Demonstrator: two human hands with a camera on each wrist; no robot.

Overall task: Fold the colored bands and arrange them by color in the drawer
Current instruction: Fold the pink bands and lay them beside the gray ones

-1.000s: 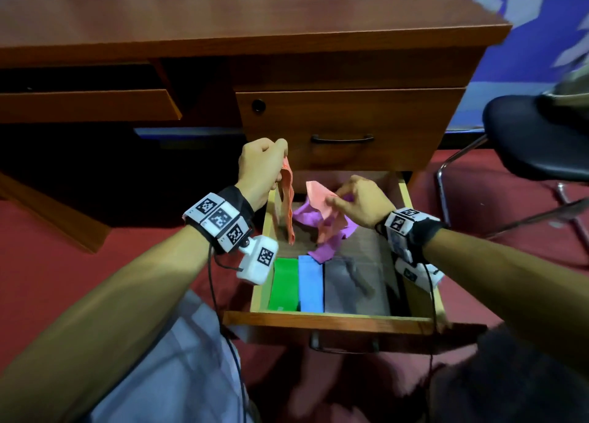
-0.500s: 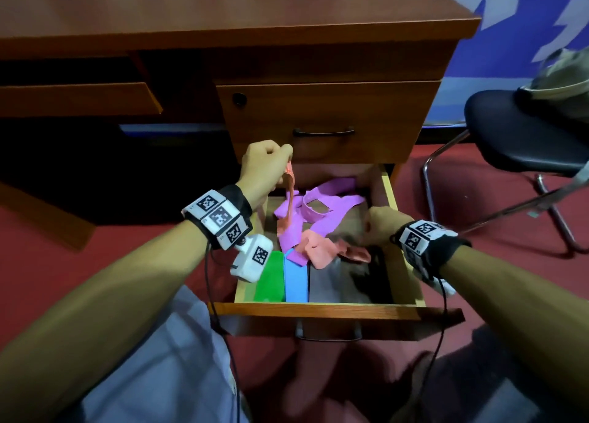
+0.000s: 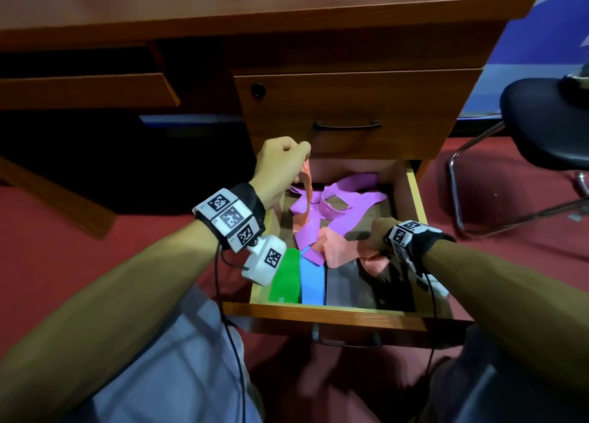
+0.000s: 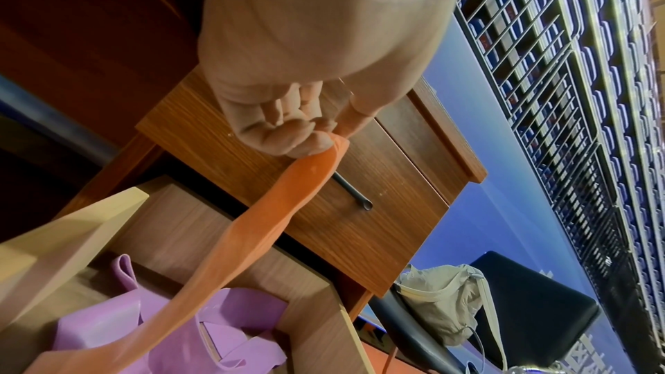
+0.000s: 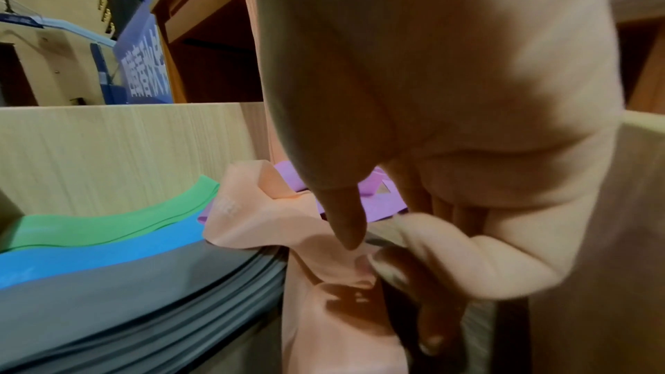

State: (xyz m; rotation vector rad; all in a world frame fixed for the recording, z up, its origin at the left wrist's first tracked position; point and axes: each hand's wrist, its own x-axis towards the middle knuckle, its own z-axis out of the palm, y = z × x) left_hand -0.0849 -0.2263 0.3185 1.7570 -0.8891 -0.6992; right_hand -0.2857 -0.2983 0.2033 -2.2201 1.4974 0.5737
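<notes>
Orange band (image 3: 338, 247) held by both hands: left hand (image 3: 282, 164) grip pinching one end high, right hand (image 3: 377, 233) grip clutching other end inside drawer (image 3: 417, 196).

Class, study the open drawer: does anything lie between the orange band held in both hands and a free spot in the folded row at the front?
Yes. The loose purple band lies tangled under the orange band, its end overlapping the blue band.
</notes>
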